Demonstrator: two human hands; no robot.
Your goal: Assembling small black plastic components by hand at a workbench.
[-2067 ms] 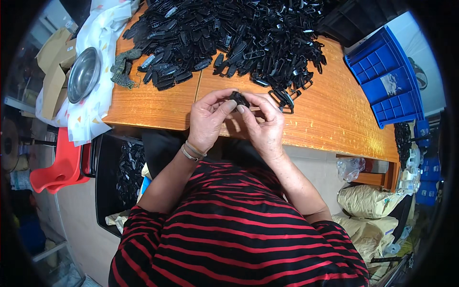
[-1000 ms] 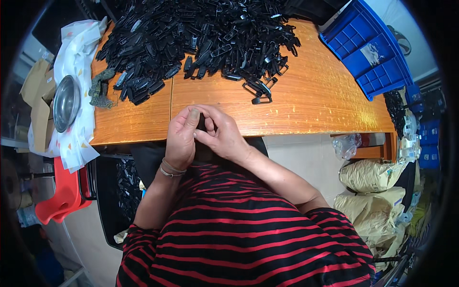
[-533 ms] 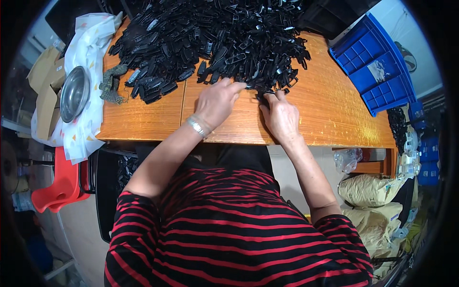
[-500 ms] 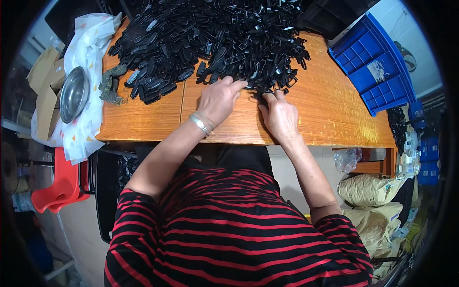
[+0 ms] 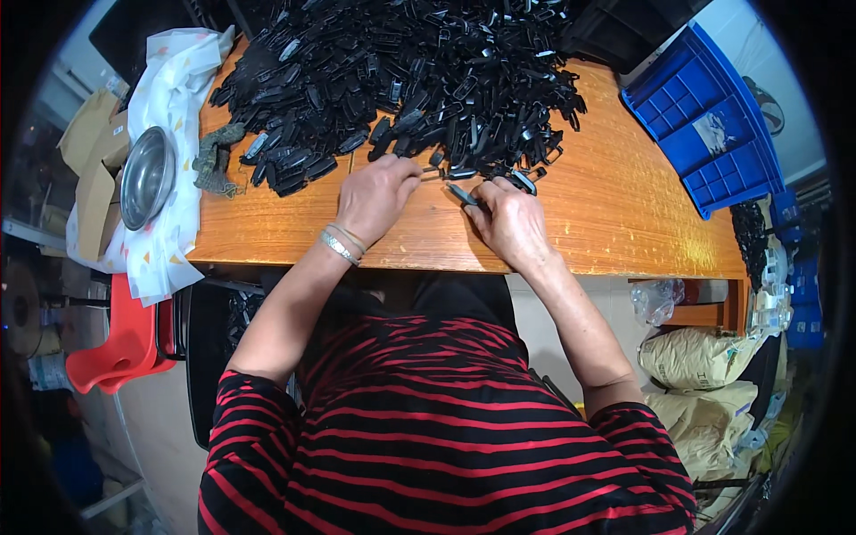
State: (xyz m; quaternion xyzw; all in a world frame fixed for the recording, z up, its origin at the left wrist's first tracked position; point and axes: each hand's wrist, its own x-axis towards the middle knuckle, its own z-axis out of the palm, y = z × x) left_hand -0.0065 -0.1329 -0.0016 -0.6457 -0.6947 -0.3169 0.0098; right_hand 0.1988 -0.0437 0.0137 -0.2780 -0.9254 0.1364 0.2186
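A big heap of small black plastic parts [image 5: 357, 94], some oval and frame-like, covers the far side of the wooden table [image 5: 285, 227]. Just in front of it my left hand [image 5: 377, 194], with a bracelet at the wrist, is closed with its fingertips pinching a small dark piece [image 5: 431, 171]. To its right, my right hand [image 5: 514, 223] is curled around a slim dark piece [image 5: 462, 193] whose greyish end sticks out leftward; its exact kind cannot be made out. Beyond the right fingers lies a black oval frame [image 5: 522, 182], touching or very near them.
On the left, a steel bowl [image 5: 148, 178] rests on patterned white sheeting [image 5: 178, 89], beside a crumpled grey-green cloth [image 5: 214, 160]. A blue plastic crate [image 5: 704, 116] stands tilted at the right. Below are a red chair [image 5: 120, 343] and brown paper sacks [image 5: 700, 358].
My left hand has drawn back toward me and left, pulling a small dark piece from the heap's edge. My right hand has shifted slightly left and nearer, and a slim dark piece now shows in it.
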